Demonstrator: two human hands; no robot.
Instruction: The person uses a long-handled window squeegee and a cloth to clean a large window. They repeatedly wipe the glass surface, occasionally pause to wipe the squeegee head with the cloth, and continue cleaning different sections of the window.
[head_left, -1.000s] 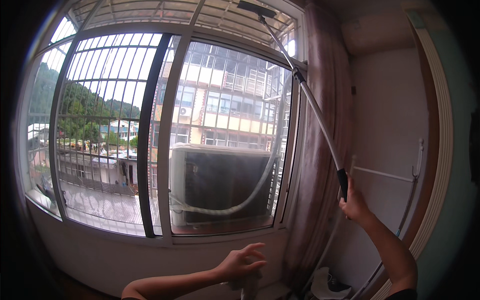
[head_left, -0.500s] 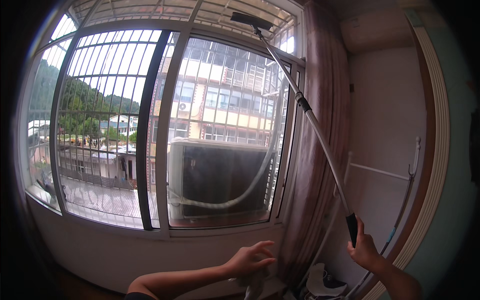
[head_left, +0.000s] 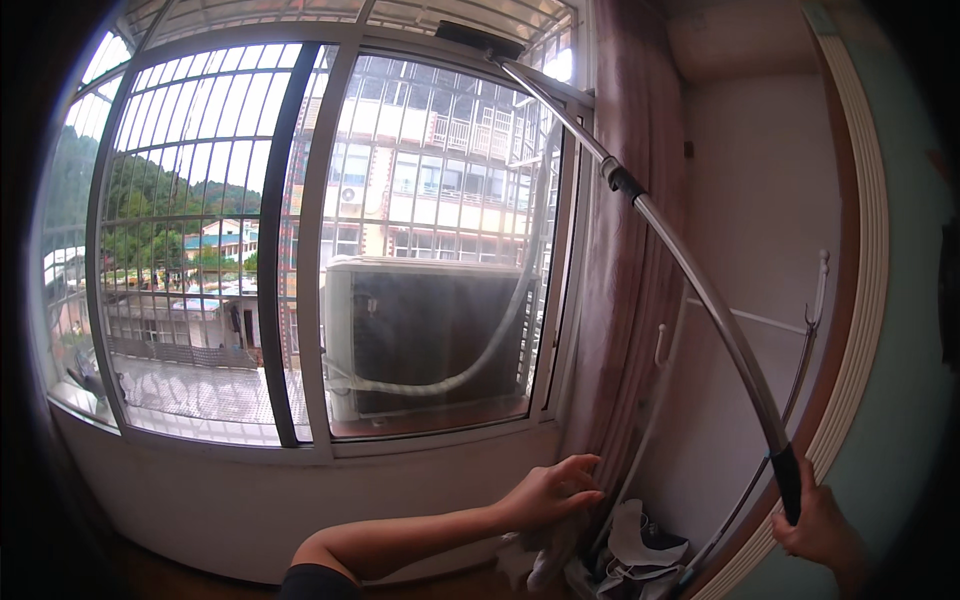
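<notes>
My right hand (head_left: pixel 822 525) grips the black handle of a long metal-poled squeegee (head_left: pixel 700 275) at the lower right. The pole slants up and left, and its dark, wide head (head_left: pixel 480 40) lies against the upper window frame. My left hand (head_left: pixel 558 490) is held out below the window, index finger and thumb apart, the other fingers curled. A greyish cloth (head_left: pixel 545 562) hangs beneath it, seemingly held in those curled fingers; the grip itself is partly hidden. The sliding window (head_left: pixel 330 230) has pale frames, with metal bars outside.
Outside the right pane stands an air-conditioner unit (head_left: pixel 430 335) with a pale hose. A pinkish curtain (head_left: pixel 625 300) hangs right of the window. Behind the pole is a white rack (head_left: pixel 760 318). Shoes (head_left: pixel 645 545) lie on the floor near a ribbed door trim (head_left: pixel 868 250).
My right hand and the handle have moved right and down. The squeegee head has shifted slightly left along the top of the frame. My left hand has moved right and a little up.
</notes>
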